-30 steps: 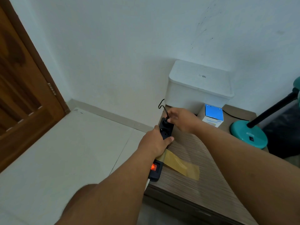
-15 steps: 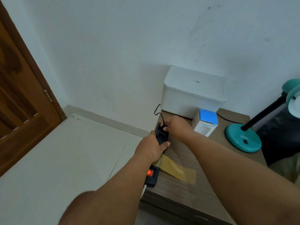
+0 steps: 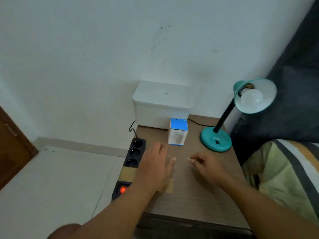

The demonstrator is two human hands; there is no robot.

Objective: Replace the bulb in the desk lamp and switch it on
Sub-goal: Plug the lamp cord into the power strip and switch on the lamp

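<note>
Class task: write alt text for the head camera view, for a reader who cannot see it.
Two empty hands, the left hand and the right hand, hover over a wooden bedside table. A teal desk lamp with a white bulb stands at right, a black power strip at left, a bulb box between.

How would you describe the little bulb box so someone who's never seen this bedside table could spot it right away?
Start at the wooden bedside table against the white wall. At its back stands a large white lidded container, and just in front of that container's right end is the bulb box. It is the only small upright carton there, white with a bright blue top, left of the teal desk lamp.
</note>
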